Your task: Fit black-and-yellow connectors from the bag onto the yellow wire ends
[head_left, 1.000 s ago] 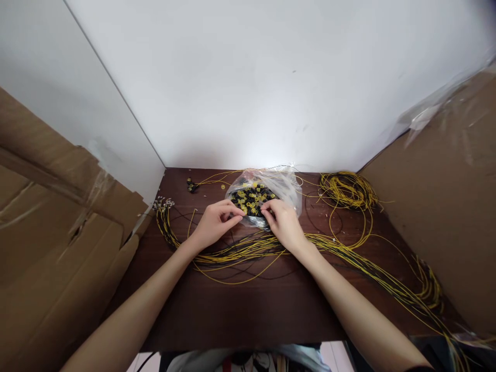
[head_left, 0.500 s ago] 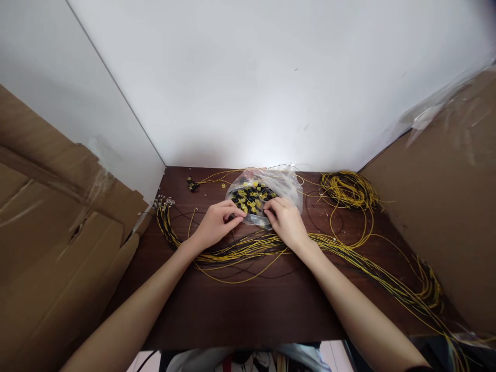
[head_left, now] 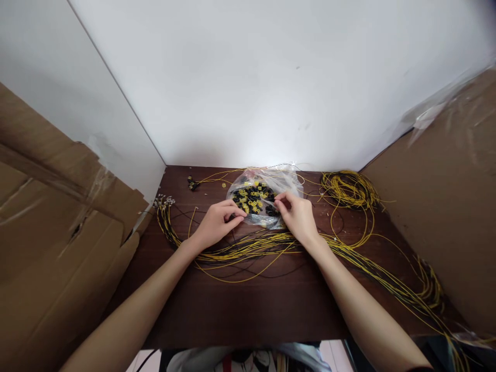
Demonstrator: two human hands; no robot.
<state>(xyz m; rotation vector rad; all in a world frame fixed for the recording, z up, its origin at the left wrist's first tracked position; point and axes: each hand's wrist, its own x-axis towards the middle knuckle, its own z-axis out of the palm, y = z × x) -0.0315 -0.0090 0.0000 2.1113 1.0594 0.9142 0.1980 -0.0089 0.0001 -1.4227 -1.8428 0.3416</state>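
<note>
A clear plastic bag [head_left: 287, 181] lies in the middle of the table, its mouth facing me. Inside it is a heap of small black and yellow plastic connectors [head_left: 253, 199]. My left hand [head_left: 220, 223] pinches the near left edge of the bag's mouth between thumb and fingers. On the other side, my right hand [head_left: 300, 217] has thumb and fingertips closed at the bag's right edge. A long bundle of yellow and black wires [head_left: 248, 249] runs across the table beneath my wrists.
Coiled yellow wire [head_left: 349, 188] rests at the back right. A few wired connectors [head_left: 192, 183] lie at the back left, and bare white wire ends [head_left: 165, 201] nearby. Cardboard [head_left: 58, 232] stands left, a cardboard panel [head_left: 437, 196] right, and a white wall [head_left: 248, 93] behind.
My right hand has moved right along the bag, drawing its mouth wider and exposing more black connectors on that side. My left hand has stayed in place.
</note>
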